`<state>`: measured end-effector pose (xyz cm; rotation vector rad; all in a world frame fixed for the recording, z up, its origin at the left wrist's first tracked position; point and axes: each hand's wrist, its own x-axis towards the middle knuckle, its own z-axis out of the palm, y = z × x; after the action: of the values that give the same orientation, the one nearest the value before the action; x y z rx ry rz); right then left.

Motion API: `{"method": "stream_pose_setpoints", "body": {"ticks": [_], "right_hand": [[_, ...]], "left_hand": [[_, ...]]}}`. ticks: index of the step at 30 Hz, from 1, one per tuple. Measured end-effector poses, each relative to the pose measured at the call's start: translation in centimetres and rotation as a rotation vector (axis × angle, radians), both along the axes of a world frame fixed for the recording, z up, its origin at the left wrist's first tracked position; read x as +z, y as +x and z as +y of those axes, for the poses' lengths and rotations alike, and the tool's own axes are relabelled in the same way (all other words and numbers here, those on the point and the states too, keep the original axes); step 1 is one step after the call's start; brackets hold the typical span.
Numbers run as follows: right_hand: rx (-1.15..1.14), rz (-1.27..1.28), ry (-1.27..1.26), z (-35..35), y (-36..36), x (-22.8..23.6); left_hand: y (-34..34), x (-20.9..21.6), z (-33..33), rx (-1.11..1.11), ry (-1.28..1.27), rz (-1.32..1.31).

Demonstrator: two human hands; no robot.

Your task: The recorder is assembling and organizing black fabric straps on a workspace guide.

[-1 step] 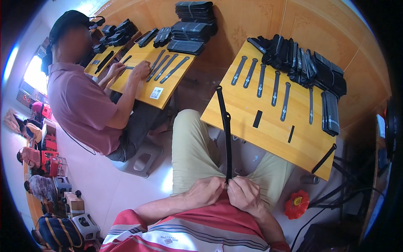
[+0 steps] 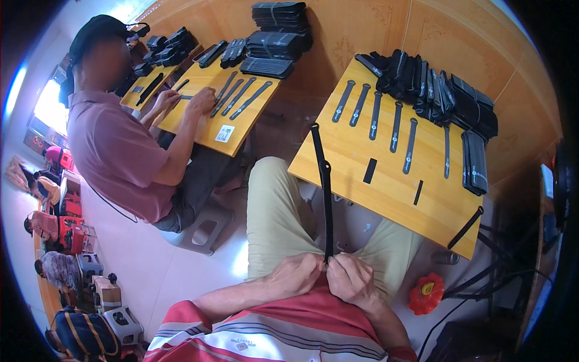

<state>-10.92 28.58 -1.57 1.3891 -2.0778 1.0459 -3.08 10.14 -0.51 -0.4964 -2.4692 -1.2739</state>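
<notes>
A long black strap (image 2: 327, 211) stretches from my lap up to the near left edge of the wooden table. It has a small slotted loop at its far tip and a wider rounded part partway along. My left hand (image 2: 297, 273) and my right hand (image 2: 351, 277) meet at its near end, fingers pinched around it, close to my shirt. The fingers hide that end. Beyond them on the table, several grey-black straps (image 2: 374, 116) with pale printing lie in a spread row. Nearer lie a short black strip (image 2: 370, 171), a thinner strip (image 2: 418, 193) and another black strap (image 2: 465, 227).
Bundled black straps (image 2: 473, 108) are piled along the far edge of the table (image 2: 338, 163). At the left, a person (image 2: 120, 139) handles straps at another table (image 2: 208, 136). A red flower-shaped dish (image 2: 427, 293) stands below right, near a dark cable (image 2: 458, 301).
</notes>
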Motion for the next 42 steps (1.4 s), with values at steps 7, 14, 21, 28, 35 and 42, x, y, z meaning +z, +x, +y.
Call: {"method": "stream_pose_setpoints", "body": {"ticks": [7, 14, 21, 28, 35, 42], "right_hand": [[-0.014, 0.031, 0.066, 0.1, 0.2, -0.4], [0.04, -0.132, -0.139, -0.1, 0.4, -0.7], [0.063, -0.225, -0.2, -0.4, 0.4, -0.5], [0.16, -0.366, -0.187, -0.2, 0.4, 0.7], [0.098, -0.593, -0.343, 2.1, -1.6, -0.7], [0.246, -0.486, -0.215, -0.4, 0.3, 0.9]], "left_hand": [[-0.1, -0.2, 0.2, 0.014, 0.0, 0.007], [0.4, 0.8, 0.6, 0.096, 0.23, -0.235], [0.1, 0.7, 0.7, 0.113, 0.081, -0.142], [-0.1, 1.4, 0.4, 0.051, -0.06, 0.036], [0.8, 2.0, -0.3, -0.071, -0.058, -0.051], [0.2, 2.0, 0.0, 0.013, 0.028, -0.085]]}}
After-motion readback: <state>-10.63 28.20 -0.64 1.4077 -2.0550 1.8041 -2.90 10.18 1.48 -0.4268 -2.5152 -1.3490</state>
